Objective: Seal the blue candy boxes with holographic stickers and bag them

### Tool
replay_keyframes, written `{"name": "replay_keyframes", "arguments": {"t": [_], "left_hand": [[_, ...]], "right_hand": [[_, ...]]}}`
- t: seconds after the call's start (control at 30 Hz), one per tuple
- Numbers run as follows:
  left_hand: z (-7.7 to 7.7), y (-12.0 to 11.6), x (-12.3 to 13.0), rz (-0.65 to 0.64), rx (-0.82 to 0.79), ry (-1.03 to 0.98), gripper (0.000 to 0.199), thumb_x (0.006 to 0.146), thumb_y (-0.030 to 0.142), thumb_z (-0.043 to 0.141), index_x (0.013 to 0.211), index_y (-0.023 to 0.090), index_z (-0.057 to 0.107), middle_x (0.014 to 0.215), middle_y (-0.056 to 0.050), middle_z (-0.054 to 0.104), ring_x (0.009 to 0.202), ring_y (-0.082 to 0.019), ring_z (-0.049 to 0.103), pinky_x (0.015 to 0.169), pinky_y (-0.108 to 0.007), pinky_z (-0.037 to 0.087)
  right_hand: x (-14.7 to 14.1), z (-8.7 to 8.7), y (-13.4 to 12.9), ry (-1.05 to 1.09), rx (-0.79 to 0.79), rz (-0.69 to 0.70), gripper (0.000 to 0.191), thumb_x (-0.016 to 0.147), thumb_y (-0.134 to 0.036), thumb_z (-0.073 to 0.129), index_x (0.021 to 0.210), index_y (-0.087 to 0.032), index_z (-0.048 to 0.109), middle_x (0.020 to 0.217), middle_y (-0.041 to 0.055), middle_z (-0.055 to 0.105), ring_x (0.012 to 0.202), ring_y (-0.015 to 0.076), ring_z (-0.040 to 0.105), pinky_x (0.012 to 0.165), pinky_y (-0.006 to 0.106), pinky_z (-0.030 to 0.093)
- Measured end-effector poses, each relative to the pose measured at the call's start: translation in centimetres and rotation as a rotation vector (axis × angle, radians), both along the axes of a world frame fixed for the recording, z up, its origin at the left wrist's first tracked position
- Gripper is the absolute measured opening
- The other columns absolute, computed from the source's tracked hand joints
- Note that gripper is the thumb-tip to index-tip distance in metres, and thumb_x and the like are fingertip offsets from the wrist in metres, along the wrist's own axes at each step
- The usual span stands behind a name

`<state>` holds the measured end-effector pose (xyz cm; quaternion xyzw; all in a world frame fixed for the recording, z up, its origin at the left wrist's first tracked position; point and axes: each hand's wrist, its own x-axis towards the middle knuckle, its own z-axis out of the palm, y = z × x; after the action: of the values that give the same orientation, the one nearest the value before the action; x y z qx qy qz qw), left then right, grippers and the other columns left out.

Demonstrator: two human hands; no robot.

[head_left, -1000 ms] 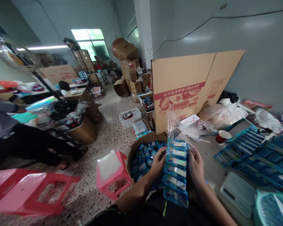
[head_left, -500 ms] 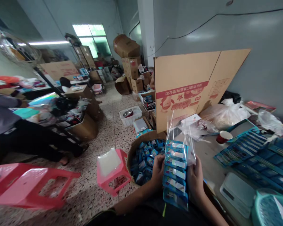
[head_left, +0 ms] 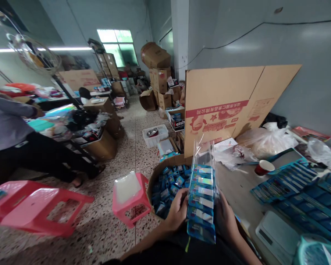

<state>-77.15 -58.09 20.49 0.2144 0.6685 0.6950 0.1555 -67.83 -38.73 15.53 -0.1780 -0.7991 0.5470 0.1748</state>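
Note:
Between my two hands is a clear plastic bag (head_left: 203,159) with a row of overlapping blue packets (head_left: 201,201) inside it. My left hand (head_left: 178,209) grips the bag's left edge, fingers partly hidden behind it. On the right edge, my right hand (head_left: 225,213) closes round the bag, its fingers mostly out of sight. The bag's top end stands up loose above the packets. Just beyond my left hand, a round carton (head_left: 152,172) holds many small blue packs (head_left: 165,186).
A table (head_left: 234,184) on my right carries blue packet strips (head_left: 285,178), a red paper cup (head_left: 264,167), a scale (head_left: 277,232) and a teal basket (head_left: 302,250). A cardboard sheet (head_left: 223,88) stands upright behind. Pink stools (head_left: 131,211) are on the left, near another person (head_left: 8,121).
My hands and the bag have moved slightly left and down in view. The bag's loose top has drawn in narrower over the packets. The camera view has shifted a little.

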Motion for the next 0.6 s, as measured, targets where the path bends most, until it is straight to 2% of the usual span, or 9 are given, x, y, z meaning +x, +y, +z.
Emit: {"name": "replay_keyframes", "arguments": {"t": [0.1,0.2,0.3,0.43,0.5,0.6], "left_hand": [[-0.1,-0.9,0.4,-0.041,-0.091,0.062,0.047,0.102,0.057,0.048,0.122,0.017,0.064,0.115,-0.014,0.07,0.102,-0.024,0.066,0.099,-0.038,0.052],[-0.4,-1.5,0.9,-0.063,-0.124,0.078,0.046,0.104,0.054,0.044,0.125,0.017,0.062,0.106,-0.012,0.07,0.091,-0.021,0.066,0.089,-0.036,0.055],[-0.5,-2.3,1.3,-0.072,-0.137,0.134,0.044,0.105,0.049,0.043,0.129,0.016,0.061,0.111,-0.014,0.07,0.099,-0.023,0.067,0.092,-0.037,0.055],[-0.3,-3.9,1.2,-0.171,-0.209,0.171,0.039,0.102,0.045,0.051,0.127,0.018,0.063,0.129,-0.016,0.067,0.12,-0.028,0.064,0.109,-0.042,0.049],[-0.4,-4.7,1.1,-0.22,-0.241,0.126,0.04,0.098,0.047,0.057,0.127,0.019,0.065,0.131,-0.015,0.067,0.124,-0.03,0.063,0.11,-0.044,0.048],[-0.8,-5.6,0.9,-0.223,-0.241,0.017,0.048,0.093,0.051,0.064,0.131,0.02,0.065,0.137,-0.015,0.065,0.132,-0.032,0.058,0.116,-0.048,0.043]], "right_hand": [[0.8,-1.2,0.2,0.01,-0.01,0.081,0.063,0.107,-0.058,0.035,0.155,-0.019,0.047,0.15,0.0137,0.055,0.142,0.0317,0.049,0.118,0.051,0.041],[1.4,-2.3,0.4,0.017,-0.014,0.114,0.061,0.107,-0.057,0.037,0.151,-0.019,0.053,0.146,0.0139,0.058,0.14,0.0334,0.051,0.117,0.054,0.042],[1.8,-2.7,0.8,0.081,0.003,0.13,0.055,0.107,-0.052,0.042,0.15,-0.02,0.055,0.145,0.0136,0.059,0.137,0.033,0.054,0.116,0.053,0.043],[2.2,-1.5,1.3,0.186,0.071,0.206,0.047,0.108,-0.04,0.044,0.153,-0.026,0.051,0.149,0.0101,0.056,0.139,0.0297,0.053,0.117,0.051,0.044],[2.3,-0.5,1.5,0.217,0.11,0.233,0.044,0.108,-0.036,0.045,0.152,-0.03,0.052,0.151,0.008,0.055,0.14,0.0276,0.052,0.117,0.048,0.045],[2.3,0.6,1.7,0.266,0.118,0.248,0.044,0.109,-0.032,0.044,0.152,-0.034,0.051,0.153,0.0063,0.052,0.142,0.0247,0.05,0.118,0.043,0.045]]}}
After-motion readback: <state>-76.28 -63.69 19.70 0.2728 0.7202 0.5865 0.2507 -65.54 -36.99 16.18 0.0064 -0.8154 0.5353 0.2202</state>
